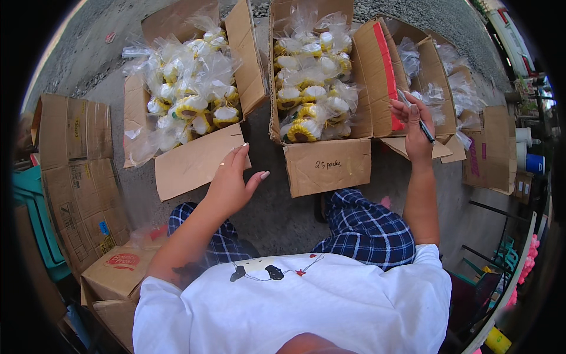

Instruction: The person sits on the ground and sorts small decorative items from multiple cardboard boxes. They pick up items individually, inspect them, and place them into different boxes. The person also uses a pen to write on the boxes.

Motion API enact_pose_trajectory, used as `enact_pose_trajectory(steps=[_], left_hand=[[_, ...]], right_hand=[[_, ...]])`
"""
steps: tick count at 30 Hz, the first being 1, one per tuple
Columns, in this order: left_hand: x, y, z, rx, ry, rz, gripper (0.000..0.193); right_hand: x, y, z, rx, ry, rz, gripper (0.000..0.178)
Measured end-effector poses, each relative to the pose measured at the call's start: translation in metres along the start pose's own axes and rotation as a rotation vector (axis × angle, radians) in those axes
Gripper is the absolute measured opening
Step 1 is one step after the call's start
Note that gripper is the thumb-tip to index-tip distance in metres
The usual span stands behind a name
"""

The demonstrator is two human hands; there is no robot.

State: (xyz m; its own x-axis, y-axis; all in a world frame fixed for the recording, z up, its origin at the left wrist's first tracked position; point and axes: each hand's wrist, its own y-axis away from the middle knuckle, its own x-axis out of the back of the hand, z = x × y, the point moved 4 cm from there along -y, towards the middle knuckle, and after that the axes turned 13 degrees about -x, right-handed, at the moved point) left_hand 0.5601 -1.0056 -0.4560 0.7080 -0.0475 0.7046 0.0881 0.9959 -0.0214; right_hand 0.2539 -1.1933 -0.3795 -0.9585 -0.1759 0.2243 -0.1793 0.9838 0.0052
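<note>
My left hand [231,184] is open, its fingers stretched out over the front flap [194,162] of the left cardboard box. Whether the fingertips touch the flap I cannot tell. Raised beside the red-edged flap [386,76] of the middle box, my right hand [417,127] is closed on a pen [427,133] that slants across its fingers. Clear plastic bags [194,109] of yellow, white and brown pieces fill the left box. Similar bags [312,94] pack the middle box [354,168], whose front flap hangs down with handwriting on it.
More open boxes with clear bags [433,94] stand at the right. Cardboard boxes [76,135] and a teal plastic chair [38,218] are on the left. A carton [118,268] sits by my left elbow. A black metal frame [498,210] and a blue bucket [535,163] lie to the right.
</note>
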Motion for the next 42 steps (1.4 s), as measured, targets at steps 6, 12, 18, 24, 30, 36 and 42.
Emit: enact_pose_trajectory(steps=[6, 12, 18, 24, 30, 36, 42], left_hand=[[-0.01, -0.073, -0.004, 0.056, 0.161, -0.065, 0.071], [-0.026, -0.095, -0.018, -0.084, 0.154, -0.116, 0.088], [-0.052, -0.082, -0.05, -0.099, -0.518, -0.395, 0.067], [-0.082, -0.105, -0.079, -0.033, -1.02, -0.586, 0.037], [-0.067, -0.092, -0.096, 0.011, -0.923, -0.648, 0.032], [-0.025, -0.001, -0.165, -0.168, -1.067, -0.485, 0.045], [0.032, 0.063, -0.221, -0.2, -0.954, -0.308, 0.049]], right_hand=[[0.024, -0.007, 0.008, 0.395, 0.884, 0.27, 0.026], [0.014, 0.017, 0.035, 0.363, 1.125, 0.3, 0.031], [0.012, 0.017, 0.037, 0.292, 1.024, 0.232, 0.032], [0.006, 0.011, 0.036, 0.381, 1.046, 0.25, 0.029], [0.017, 0.014, 0.04, 0.389, 0.949, 0.267, 0.028], [0.018, 0.0, 0.031, 0.377, 0.846, 0.263, 0.028], [0.015, -0.036, 0.038, 0.241, 0.888, 0.205, 0.029]])
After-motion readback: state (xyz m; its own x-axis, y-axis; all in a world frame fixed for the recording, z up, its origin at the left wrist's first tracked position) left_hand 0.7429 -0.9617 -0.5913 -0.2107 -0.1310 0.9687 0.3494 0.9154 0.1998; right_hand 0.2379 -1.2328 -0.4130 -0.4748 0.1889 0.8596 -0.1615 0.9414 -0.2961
